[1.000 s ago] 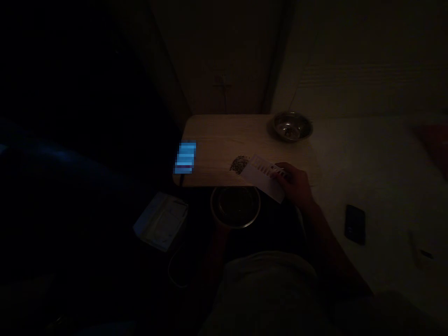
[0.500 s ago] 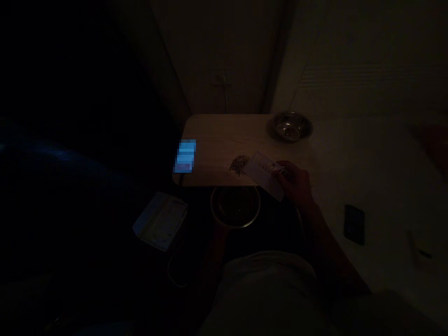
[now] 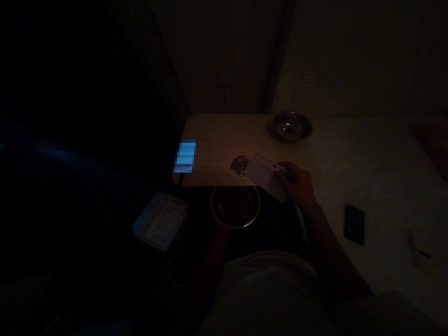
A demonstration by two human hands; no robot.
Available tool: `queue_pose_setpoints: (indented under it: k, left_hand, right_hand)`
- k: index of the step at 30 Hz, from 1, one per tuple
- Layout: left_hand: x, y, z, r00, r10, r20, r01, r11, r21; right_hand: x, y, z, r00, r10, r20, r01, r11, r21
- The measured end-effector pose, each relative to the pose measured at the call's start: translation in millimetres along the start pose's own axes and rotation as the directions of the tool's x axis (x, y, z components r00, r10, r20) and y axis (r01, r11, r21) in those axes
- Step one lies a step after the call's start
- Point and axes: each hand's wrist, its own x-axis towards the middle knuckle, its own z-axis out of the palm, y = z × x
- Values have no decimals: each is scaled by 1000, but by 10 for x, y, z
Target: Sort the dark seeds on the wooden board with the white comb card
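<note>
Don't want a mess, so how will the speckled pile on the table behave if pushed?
The speckled pile would likely spread rather than move as one, since its outline is scattered. It may slide easily, as the table looks smooth. Pushed over the near edge, it might drop into the round vessel.

Your flat, pale, four-sided card (image 3: 265, 181) has stripes, your heap of tiny bits (image 3: 238, 165) is dark-speckled, your wooden table (image 3: 217, 140) is brown.
</note>
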Motion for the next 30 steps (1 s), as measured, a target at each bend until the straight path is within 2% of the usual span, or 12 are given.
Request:
queue_pose_setpoints:
  k: [6, 10, 21, 30]
  left_hand:
    - [-47, -33, 138, 994, 24, -108, -26, 999, -21]
    - [-61, -45, 195, 994, 25, -104, -28, 999, -25]
    - [-70, -58, 223, 986, 90, -142, -91, 996, -1]
    - [-98, -43, 290, 996, -27, -90, 26, 1000, -8]
  right_hand:
    - [3, 23, 12, 1000, -6, 10, 6, 1000, 9]
    - [13, 46, 19, 1000, -23, -14, 24, 1000, 18]
    - [14, 41, 22, 998, -36, 43, 35, 999, 30]
    - [10, 9, 21, 996, -52, 70, 48, 996, 69]
